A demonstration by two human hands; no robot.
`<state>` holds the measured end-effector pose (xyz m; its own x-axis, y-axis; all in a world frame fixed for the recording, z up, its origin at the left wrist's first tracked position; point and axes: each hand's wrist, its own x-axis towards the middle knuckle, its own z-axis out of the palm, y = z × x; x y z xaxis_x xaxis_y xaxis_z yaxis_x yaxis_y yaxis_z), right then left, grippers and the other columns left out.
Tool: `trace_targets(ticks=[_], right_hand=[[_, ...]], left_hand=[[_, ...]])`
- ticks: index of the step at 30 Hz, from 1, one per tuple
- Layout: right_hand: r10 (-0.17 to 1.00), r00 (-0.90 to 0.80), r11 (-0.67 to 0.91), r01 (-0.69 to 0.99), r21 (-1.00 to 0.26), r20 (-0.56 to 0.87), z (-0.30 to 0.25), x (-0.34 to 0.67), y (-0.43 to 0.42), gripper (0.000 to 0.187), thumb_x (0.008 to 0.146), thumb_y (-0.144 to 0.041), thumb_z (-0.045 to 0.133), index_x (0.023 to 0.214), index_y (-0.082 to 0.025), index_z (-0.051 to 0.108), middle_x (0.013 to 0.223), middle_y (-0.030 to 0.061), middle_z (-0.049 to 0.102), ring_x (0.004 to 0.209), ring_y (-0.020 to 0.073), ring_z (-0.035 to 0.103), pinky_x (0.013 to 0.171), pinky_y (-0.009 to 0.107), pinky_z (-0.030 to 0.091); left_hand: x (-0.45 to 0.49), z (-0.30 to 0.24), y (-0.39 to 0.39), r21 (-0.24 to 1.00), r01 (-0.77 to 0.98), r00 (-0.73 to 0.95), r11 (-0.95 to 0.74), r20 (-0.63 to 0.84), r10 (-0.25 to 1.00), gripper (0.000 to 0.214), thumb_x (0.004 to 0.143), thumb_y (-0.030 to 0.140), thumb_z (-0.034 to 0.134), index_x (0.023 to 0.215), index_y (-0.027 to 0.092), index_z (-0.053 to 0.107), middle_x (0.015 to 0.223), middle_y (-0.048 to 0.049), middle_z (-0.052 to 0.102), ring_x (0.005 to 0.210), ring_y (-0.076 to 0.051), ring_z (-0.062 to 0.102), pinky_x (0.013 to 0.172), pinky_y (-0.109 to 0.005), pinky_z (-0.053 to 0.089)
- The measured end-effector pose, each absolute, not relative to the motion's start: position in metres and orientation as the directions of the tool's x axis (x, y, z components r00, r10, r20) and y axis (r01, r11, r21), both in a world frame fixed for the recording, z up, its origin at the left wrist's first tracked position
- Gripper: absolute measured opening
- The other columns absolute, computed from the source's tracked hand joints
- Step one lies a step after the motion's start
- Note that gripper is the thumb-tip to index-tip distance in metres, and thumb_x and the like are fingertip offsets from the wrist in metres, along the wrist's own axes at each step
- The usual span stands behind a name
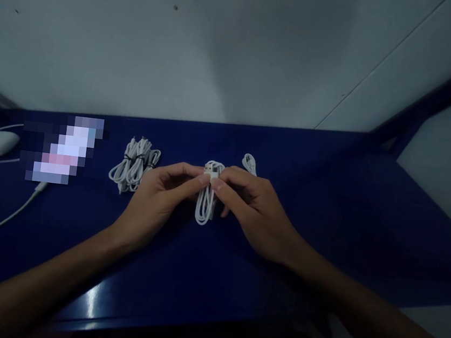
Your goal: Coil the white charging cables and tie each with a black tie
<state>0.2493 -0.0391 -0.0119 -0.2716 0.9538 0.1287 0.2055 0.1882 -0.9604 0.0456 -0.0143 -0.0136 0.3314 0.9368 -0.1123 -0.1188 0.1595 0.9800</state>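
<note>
Pale wall panels (142, 45) rise behind a glossy dark-blue desk (180, 278), where the left hand (161, 191) and right hand (260, 205) come together. Each grip is closed, thumb to fingers, on a coiled white USB cable (203, 210), pinched near its USB plug (208, 168) between the two thumbs; whether the loops below the grip touch the desk, I can't tell. To my eye, this handling goes best with the plug laid flat along the coil, the turns gathered evenly and the pressure light, lest a loop slip or kink. Left of the grip lie white cable bundles (136, 172) with black ties (140, 156); just beyond the right hand shows another white cable coil (252, 166).
</note>
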Motion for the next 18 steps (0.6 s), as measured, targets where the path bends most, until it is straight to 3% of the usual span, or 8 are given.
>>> trace_targets(ticks=[6,11,18], right_hand=[[0.968,-0.226,0.161,0.228,-0.960,0.108,-0.0158,0.2482,-0.0381,0.034,0.111,-0.045,0.070,0.086,-0.023,0.073,0.090,0.0013,0.070,0.077,0.0168,0.064,0.070,0.033,0.053],[0.985,-0.122,0.150,0.246,-0.958,0.123,-0.0177,0.2472,-0.0366,0.036,0.106,-0.044,0.077,0.079,-0.022,0.072,0.081,0.0008,0.071,0.071,0.0164,0.063,0.067,0.033,0.051],[0.986,-0.109,0.147,0.243,-0.959,0.123,-0.0169,0.2469,-0.0365,0.029,0.106,-0.034,0.074,0.080,-0.021,0.072,0.075,-0.0011,0.069,0.067,0.0154,0.062,0.063,0.032,0.048]], left_hand=[[0.0452,-0.0159,-0.0133,0.973,-0.135,0.379,0.185,-0.122,0.917,0.014,0.100,0.032,0.086,0.109,0.023,0.092,0.111,-0.0079,0.086,0.091,-0.020,0.079,0.081,-0.029,0.066],[0.0456,-0.0158,-0.0163,0.958,-0.187,0.444,0.218,-0.115,0.889,0.016,0.104,0.031,0.079,0.110,0.024,0.093,0.121,-0.0099,0.086,0.103,-0.023,0.079,0.087,-0.030,0.068],[0.0469,-0.0168,-0.0201,0.976,-0.099,0.463,0.192,-0.126,0.878,0.039,0.087,0.016,0.095,0.123,0.027,0.090,0.107,-0.0044,0.088,0.103,-0.022,0.082,0.097,-0.031,0.064]])
